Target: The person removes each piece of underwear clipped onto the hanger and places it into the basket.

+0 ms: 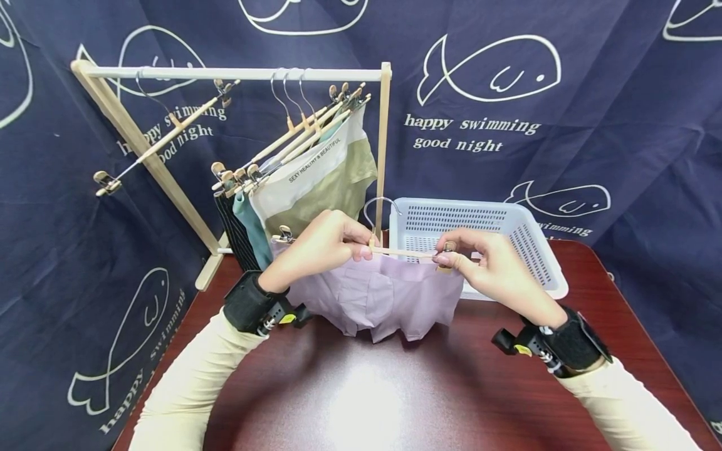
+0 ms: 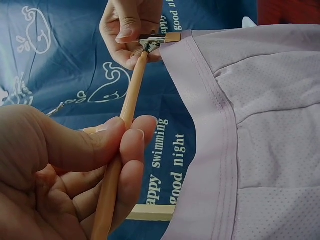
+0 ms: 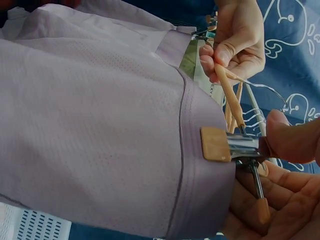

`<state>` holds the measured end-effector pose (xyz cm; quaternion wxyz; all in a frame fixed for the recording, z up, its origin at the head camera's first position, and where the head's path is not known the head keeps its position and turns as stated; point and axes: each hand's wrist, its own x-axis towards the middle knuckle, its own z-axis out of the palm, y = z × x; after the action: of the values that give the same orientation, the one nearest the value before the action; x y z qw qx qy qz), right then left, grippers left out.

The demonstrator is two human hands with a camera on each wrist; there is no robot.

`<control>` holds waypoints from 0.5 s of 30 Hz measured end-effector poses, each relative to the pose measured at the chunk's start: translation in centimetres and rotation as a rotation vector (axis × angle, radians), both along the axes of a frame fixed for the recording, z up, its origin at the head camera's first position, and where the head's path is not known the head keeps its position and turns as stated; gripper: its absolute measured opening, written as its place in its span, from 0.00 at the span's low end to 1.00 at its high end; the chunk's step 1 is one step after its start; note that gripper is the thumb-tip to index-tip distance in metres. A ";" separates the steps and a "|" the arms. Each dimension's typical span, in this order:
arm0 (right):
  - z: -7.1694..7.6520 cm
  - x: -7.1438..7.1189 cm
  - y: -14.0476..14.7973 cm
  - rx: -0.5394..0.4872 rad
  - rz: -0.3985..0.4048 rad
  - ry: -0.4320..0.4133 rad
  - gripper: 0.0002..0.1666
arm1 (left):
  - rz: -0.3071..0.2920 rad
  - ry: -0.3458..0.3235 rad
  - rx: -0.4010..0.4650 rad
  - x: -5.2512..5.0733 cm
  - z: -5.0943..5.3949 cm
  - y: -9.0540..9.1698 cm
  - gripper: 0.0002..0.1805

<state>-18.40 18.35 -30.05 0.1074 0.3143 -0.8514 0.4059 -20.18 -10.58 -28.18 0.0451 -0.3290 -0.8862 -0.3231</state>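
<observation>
Lilac shorts (image 1: 372,288) hang by the waistband from a wooden clip hanger (image 1: 403,252), over the table. My left hand (image 1: 324,245) pinches the hanger bar near its centre, beside the hook; the left wrist view shows thumb and fingers round the bar (image 2: 131,95). At the bar's other end my right hand (image 1: 491,266) holds the metal clip between thumb and fingers. In the right wrist view the clip's wooden pad (image 3: 216,144) lies on the waistband (image 3: 205,195). A second clip (image 1: 285,233) is at the shorts' left corner.
A wooden rack (image 1: 225,74) stands at the back left, with a bare clip hanger (image 1: 163,143) and several hangers holding garments, one white and olive (image 1: 333,181). Behind my right hand a white perforated basket (image 1: 530,241) sits on the dark red table (image 1: 451,388). A printed blue cloth hangs behind.
</observation>
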 end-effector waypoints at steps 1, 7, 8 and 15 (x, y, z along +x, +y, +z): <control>0.0 0.1 -0.1 -0.011 -0.002 -0.001 0.05 | 0.001 -0.002 0.002 0.0 0.1 0.0 0.07; -0.1 0.4 -0.3 -0.056 -0.035 0.008 0.06 | -0.016 0.002 -0.006 0.0 0.3 0.2 0.10; -0.2 0.4 -0.3 -0.062 -0.041 0.004 0.06 | -0.017 0.001 -0.007 0.0 0.3 0.2 0.10; -0.3 0.6 -0.5 -0.091 -0.095 0.007 0.07 | -0.021 -0.001 -0.001 -0.1 0.4 0.5 0.11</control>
<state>-17.77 17.88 -30.35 0.1437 0.2700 -0.8457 0.4374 -20.25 -10.05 -27.82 0.0411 -0.3382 -0.8829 -0.3232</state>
